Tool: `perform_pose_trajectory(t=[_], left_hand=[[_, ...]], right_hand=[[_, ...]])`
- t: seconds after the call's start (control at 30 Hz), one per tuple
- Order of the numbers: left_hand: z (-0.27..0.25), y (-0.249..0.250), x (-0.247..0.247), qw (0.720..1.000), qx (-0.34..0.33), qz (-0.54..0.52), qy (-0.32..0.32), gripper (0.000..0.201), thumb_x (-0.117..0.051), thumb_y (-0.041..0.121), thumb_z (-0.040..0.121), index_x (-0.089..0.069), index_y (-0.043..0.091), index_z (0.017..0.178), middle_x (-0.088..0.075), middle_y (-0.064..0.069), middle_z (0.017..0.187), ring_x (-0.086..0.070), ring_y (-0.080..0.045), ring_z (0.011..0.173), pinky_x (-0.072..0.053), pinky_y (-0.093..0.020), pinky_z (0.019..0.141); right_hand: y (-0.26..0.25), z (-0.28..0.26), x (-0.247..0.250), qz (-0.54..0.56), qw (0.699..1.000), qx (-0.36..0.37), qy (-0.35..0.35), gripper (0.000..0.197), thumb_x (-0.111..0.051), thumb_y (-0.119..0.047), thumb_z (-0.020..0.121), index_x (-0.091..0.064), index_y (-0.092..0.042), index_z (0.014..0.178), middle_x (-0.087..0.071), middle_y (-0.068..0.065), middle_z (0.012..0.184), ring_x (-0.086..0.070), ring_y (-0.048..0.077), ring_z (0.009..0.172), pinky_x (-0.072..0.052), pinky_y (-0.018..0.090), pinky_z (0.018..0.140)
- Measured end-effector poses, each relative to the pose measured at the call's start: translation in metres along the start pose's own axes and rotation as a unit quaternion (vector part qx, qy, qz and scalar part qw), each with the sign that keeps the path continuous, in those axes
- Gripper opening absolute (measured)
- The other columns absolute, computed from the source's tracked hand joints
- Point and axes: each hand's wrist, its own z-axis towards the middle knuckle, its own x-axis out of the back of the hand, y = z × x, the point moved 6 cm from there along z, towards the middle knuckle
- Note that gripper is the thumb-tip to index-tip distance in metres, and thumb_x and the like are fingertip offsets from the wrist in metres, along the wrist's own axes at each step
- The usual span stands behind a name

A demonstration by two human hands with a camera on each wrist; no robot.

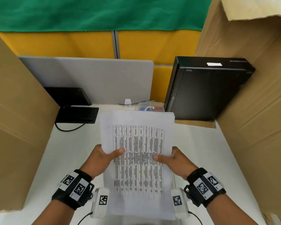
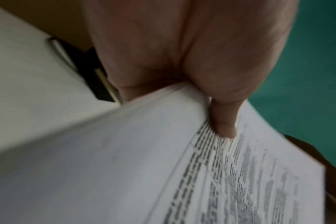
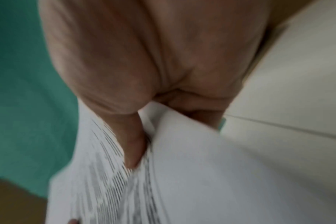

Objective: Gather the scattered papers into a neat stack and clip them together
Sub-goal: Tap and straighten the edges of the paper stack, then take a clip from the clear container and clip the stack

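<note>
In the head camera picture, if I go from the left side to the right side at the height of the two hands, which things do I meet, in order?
Cardboard box → left hand → stack of papers → right hand → cardboard wall.

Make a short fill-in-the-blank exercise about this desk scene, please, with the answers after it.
1. The stack of white printed papers is held by ____ hands.
2. The left hand presses its ____ on the top sheet.
3. The black computer case stands to the ____ of the papers.
4. The clear plastic box lies ____ the papers, farther from the person.

Answers: both; thumb; right; behind
</note>
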Motion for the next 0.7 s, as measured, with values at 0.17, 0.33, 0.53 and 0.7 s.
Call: perform_pose_trajectory(t=[0.17,0.33,0.53,0.7], left_hand=[[0.007,-0.047,0.0,0.99,0.121,-0.07,0.017,0.073,-0.069,0.071,0.068,-0.061,0.022,0.121,-0.07,0.009,0.116,-0.061,-0.012,0.115,-0.042,-0.036,0.107],[-0.005,-0.066,-0.002,0.979,0.187,-0.044,0.073,0.042,-0.063,0.048,0.086,-0.057,0.011,0.105,-0.058,0.008,0.091,-0.053,-0.028,0.123,-0.038,-0.031,0.097],[-0.008,-0.12,0.018,0.961,0.252,-0.03,0.107,0.088,-0.065,0.064,0.078,-0.05,-0.002,0.134,-0.055,-0.018,0.14,-0.049,-0.034,0.13,-0.035,-0.042,0.11],[-0.003,-0.152,0.026,0.955,0.285,-0.01,0.081,0.099,-0.067,0.07,0.07,-0.046,0.003,0.14,-0.053,-0.011,0.142,-0.049,-0.033,0.13,-0.035,-0.045,0.112]], right_hand=[[0.042,0.021,-0.022,0.075,0.992,-0.064,-0.075,0.081,-0.093,-0.044,0.063,-0.061,-0.014,0.131,-0.074,0.0,0.123,-0.069,0.017,0.115,-0.051,0.042,0.105],[0.062,0.035,-0.044,0.049,0.988,-0.119,-0.084,0.075,-0.092,-0.045,0.062,-0.067,-0.014,0.125,-0.077,0.004,0.115,-0.073,0.023,0.106,-0.057,0.046,0.096],[0.018,0.08,-0.05,-0.2,0.977,-0.03,0.071,0.049,-0.067,-0.042,0.09,-0.056,-0.02,0.133,-0.07,0.002,0.116,-0.065,0.021,0.11,-0.05,0.031,0.098],[-0.036,0.135,-0.094,-0.322,0.941,0.063,0.079,0.045,-0.056,-0.035,0.097,-0.055,-0.019,0.139,-0.063,0.008,0.135,-0.061,0.027,0.121,-0.048,0.036,0.103]])
